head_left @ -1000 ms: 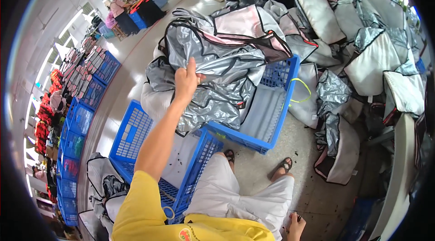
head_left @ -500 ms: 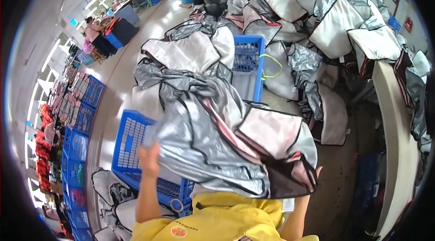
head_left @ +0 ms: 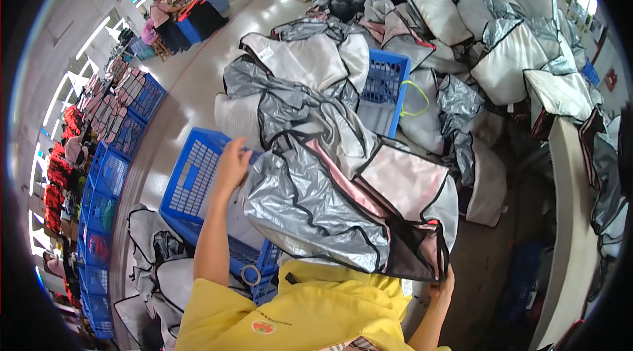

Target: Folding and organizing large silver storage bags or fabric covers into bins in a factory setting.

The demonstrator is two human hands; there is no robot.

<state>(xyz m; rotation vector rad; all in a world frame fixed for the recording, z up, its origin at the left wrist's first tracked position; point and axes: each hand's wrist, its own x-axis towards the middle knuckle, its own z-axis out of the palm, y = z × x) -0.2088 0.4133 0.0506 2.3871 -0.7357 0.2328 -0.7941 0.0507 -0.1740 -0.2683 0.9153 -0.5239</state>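
Observation:
A sewn fabric cover (head_left: 313, 196) with silver lining, pale pink and white panels and black bound edges lies spread before me, a dark mesh part at its lower right. Just off its left edge is my left hand (head_left: 234, 163), raised over the blue crate, its bent fingers apart and nothing visible in them. At the lower right corner, my right hand (head_left: 443, 287) grips the cover's edge; some of its fingers are hidden beneath the fabric. More silver and white pieces (head_left: 300, 61) are heaped beyond the cover.
One blue plastic crate (head_left: 188, 183) stands at the left, another blue crate (head_left: 405, 80) farther off. A big pile of similar covers (head_left: 508, 54) fills the far right, beside a pale beam-like edge (head_left: 570, 219). Stacked blue crates (head_left: 95, 252) line the left; a person (head_left: 161, 14) works far off.
My left hand has moved up and away from the cover's left edge. The silver side has settled into creases, and more of my right hand now shows at the corner.

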